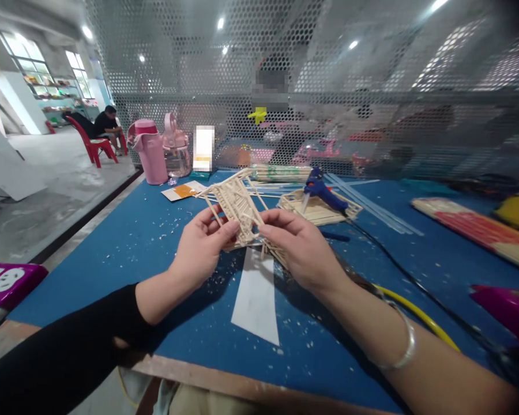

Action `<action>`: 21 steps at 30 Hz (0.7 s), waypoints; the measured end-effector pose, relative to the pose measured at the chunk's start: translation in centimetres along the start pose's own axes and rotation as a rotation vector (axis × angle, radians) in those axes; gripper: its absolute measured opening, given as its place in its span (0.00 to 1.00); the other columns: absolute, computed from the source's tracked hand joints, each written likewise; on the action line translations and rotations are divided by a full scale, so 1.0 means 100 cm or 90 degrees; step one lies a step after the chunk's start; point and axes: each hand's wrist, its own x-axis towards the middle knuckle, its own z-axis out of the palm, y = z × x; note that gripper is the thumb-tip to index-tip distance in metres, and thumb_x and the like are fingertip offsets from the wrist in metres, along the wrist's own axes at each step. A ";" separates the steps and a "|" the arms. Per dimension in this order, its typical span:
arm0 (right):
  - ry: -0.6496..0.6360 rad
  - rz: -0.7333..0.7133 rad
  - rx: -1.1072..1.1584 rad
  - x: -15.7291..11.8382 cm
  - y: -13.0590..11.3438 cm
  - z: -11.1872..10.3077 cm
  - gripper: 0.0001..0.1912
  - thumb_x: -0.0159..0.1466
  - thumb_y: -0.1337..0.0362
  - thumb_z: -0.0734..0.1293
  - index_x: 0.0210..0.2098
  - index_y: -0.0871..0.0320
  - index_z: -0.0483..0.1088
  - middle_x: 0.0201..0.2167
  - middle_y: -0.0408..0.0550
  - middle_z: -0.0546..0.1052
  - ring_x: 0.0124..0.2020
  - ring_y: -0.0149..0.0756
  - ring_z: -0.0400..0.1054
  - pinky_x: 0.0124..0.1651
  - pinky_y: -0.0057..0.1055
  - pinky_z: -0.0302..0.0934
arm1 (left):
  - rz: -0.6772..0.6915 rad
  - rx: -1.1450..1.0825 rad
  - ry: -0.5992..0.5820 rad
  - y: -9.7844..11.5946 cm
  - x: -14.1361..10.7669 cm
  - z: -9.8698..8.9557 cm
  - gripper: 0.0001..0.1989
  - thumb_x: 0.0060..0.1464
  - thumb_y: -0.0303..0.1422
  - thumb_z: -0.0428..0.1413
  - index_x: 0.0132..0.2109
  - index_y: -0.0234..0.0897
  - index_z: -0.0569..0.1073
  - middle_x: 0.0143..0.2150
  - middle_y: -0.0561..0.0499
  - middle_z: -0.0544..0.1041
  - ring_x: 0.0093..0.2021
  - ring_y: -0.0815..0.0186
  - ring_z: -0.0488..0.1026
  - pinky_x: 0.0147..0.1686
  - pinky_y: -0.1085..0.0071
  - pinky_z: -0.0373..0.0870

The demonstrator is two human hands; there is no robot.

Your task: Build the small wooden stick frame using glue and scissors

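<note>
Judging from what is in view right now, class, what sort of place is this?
Probably a craft workshop: a glue gun, bundled sticks and scattered debris on a blue worktable.

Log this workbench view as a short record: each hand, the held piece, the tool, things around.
left hand: grips the stick piece's left side
right hand: pinches its right edge
held piece: pale stick framework, raised above the table
tool: blue glue gun, lying on a pale stick panel
below hands: white strip
back left: pink flask beside a clear pink-lidded bottle
table: blue, scattered with bits
</note>
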 end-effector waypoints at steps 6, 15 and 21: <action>0.001 0.047 0.031 -0.002 -0.002 0.000 0.09 0.50 0.59 0.70 0.27 0.57 0.70 0.24 0.39 0.71 0.28 0.30 0.66 0.34 0.30 0.59 | 0.003 0.013 -0.017 -0.001 -0.002 0.001 0.16 0.50 0.26 0.60 0.48 0.34 0.71 0.39 0.48 0.81 0.35 0.68 0.78 0.36 0.73 0.73; -0.012 0.065 -0.068 -0.001 -0.014 -0.002 0.09 0.50 0.58 0.70 0.22 0.57 0.69 0.19 0.38 0.69 0.21 0.26 0.58 0.25 0.27 0.53 | 0.005 0.048 -0.033 0.000 -0.002 0.000 0.17 0.51 0.27 0.60 0.49 0.33 0.71 0.41 0.46 0.81 0.37 0.67 0.78 0.35 0.74 0.74; -0.021 0.080 -0.069 -0.002 -0.019 -0.005 0.11 0.48 0.59 0.72 0.22 0.57 0.68 0.19 0.38 0.69 0.19 0.25 0.58 0.23 0.26 0.54 | 0.000 0.055 -0.044 0.001 -0.003 0.001 0.18 0.49 0.28 0.61 0.49 0.34 0.72 0.42 0.46 0.81 0.38 0.66 0.78 0.35 0.73 0.74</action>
